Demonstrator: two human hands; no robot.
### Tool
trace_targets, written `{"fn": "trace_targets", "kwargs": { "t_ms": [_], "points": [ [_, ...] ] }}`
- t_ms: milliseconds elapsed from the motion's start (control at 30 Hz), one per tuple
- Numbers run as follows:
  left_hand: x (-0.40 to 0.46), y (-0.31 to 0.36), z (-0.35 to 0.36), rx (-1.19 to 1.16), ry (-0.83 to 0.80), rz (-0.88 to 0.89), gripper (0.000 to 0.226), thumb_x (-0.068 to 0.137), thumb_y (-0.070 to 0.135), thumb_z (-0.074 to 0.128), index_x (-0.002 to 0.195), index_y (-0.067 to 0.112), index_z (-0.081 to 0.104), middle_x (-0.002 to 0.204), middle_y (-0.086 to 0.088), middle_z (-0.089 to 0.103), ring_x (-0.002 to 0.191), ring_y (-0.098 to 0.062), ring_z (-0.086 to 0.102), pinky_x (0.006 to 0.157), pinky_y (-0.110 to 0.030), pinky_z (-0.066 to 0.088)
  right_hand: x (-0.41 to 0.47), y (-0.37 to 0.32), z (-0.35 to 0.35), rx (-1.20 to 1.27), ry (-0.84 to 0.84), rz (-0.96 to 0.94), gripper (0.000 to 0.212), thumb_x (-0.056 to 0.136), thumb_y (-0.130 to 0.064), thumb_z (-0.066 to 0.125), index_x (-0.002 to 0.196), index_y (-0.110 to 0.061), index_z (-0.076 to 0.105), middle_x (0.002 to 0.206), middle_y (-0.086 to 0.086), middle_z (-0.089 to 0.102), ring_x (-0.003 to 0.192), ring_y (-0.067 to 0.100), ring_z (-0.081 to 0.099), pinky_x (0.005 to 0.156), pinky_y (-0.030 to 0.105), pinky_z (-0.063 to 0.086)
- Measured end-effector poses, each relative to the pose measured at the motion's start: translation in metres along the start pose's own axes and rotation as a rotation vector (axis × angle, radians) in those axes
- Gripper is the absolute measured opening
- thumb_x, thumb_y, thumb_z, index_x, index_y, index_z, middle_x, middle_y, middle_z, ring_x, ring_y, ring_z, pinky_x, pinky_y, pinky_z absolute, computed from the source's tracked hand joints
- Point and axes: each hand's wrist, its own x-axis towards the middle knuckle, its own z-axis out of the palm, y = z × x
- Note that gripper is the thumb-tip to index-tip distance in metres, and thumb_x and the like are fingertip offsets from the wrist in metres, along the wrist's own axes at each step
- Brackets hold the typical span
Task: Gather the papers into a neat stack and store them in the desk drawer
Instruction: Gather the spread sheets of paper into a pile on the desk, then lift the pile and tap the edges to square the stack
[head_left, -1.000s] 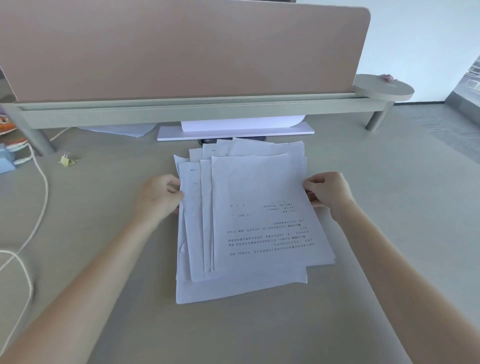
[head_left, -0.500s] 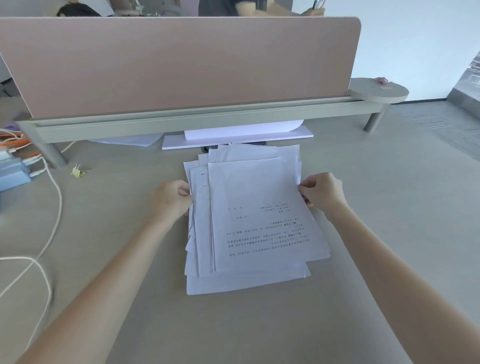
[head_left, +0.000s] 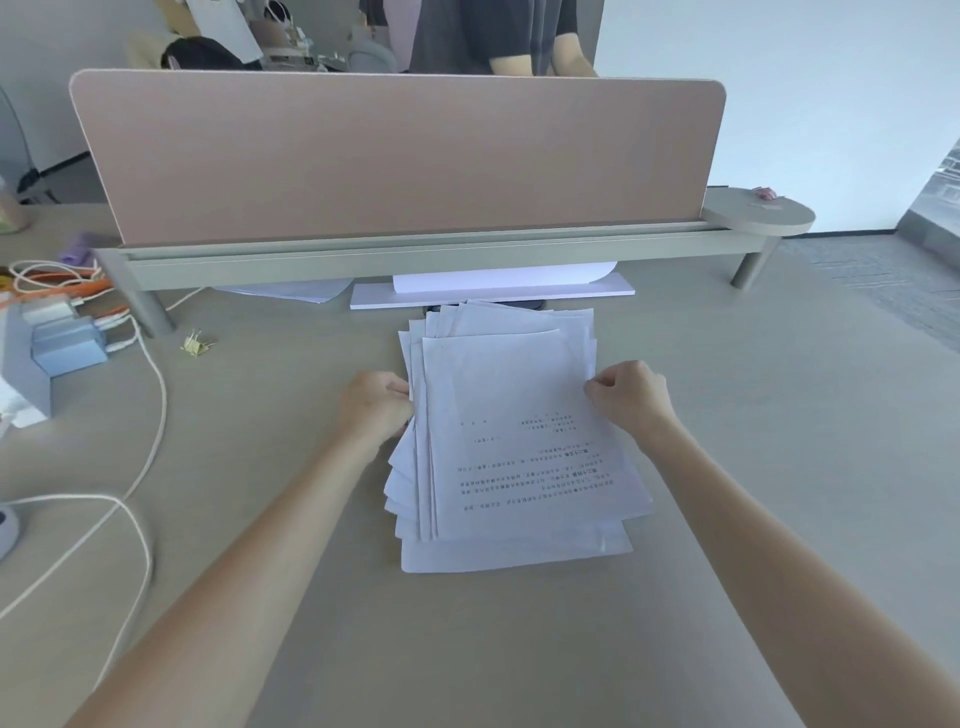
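Papers squeezed narrower since 0.5 s ago, mid-tabletop. Left hand and right hand each pinch a side edge. One binder clip and one white cable lie left, well apart; one pink divider behind.

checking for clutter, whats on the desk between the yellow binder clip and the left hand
Nothing: in the head view, the desk between the yellow binder clip and the left hand is bare.

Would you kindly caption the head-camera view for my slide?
Left hand and right hand grip an uneven pile of white printed papers on the beige desk.
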Motion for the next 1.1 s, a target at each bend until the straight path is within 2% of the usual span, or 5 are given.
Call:
{"fn": "trace_targets", "kwargs": {
  "t_ms": [200, 567, 700, 933, 1100],
  "points": [
    [-0.008, 0.001, -0.003, -0.109, 0.023, -0.071, 0.022, 0.076, -0.005, 0.052, 0.084, 0.003, 0.071, 0.075, -0.008, 0.065, 0.069, -0.026, 0.058, 0.069, -0.036, 0.056, 0.004, 0.004, 0.005, 0.109, -0.017, 0.057, 0.033, 0.081, -0.013, 0.063, 0.1, 0.014, 0.069, 0.085, 0.032, 0.059, 0.072, 0.031, 0.053, 0.069, 0.04, 0.052],
    [-0.016, 0.015, -0.004, -0.227, -0.091, -0.223, 0.036, 0.079, 0.019, 0.079, 0.076, 0.006, 0.046, 0.067, -0.008, 0.046, 0.055, -0.022, 0.043, 0.057, -0.028, 0.038, -0.006, -0.007, 0.012, 0.333, -0.257, 0.163, 0.035, 0.083, -0.014, 0.072, 0.106, 0.012, 0.068, 0.11, 0.028, 0.075, 0.095, 0.041, 0.075, 0.091, 0.059, 0.059],
    [-0.019, 0.016, -0.002, -0.143, -0.16, -0.22, 0.065, 0.065, 0.03, 0.084, 0.117, 0.001, 0.057, 0.114, -0.014, 0.066, 0.091, -0.029, 0.067, 0.083, -0.035, 0.055, -0.014, -0.018, 0.012, 0.359, -0.341, 0.115, 0.026, 0.091, -0.003, 0.061, 0.112, 0.01, 0.069, 0.112, 0.028, 0.074, 0.091, 0.039, 0.073, 0.089, 0.052, 0.058],
    [-0.034, 0.015, 0.001, -0.157, -0.156, -0.181, 0.075, 0.088, 0.022, 0.072, 0.149, 0.005, 0.031, 0.152, -0.008, 0.041, 0.139, -0.028, 0.041, 0.101, -0.036, 0.036, -0.027, -0.027, 0.01, 0.39, -0.386, -0.044, 0.031, 0.091, 0.003, 0.056, 0.122, 0.002, 0.059, 0.12, 0.024, 0.069, 0.107, 0.038, 0.07, 0.083, 0.043, 0.059],
    [-0.052, 0.02, -0.02, -0.444, -0.191, -0.205, 0.039, 0.089, 0.003, 0.068, 0.127, 0.0, 0.061, 0.124, -0.012, 0.068, 0.096, -0.023, 0.068, 0.078, -0.031, 0.052, -0.038, -0.028, -0.006, 0.687, -0.348, -0.093, 0.031, 0.095, 0.009, 0.056, 0.122, -0.005, 0.061, 0.114, 0.018, 0.072, 0.09, 0.029, 0.074, 0.082, 0.044, 0.062]
  ]
}}
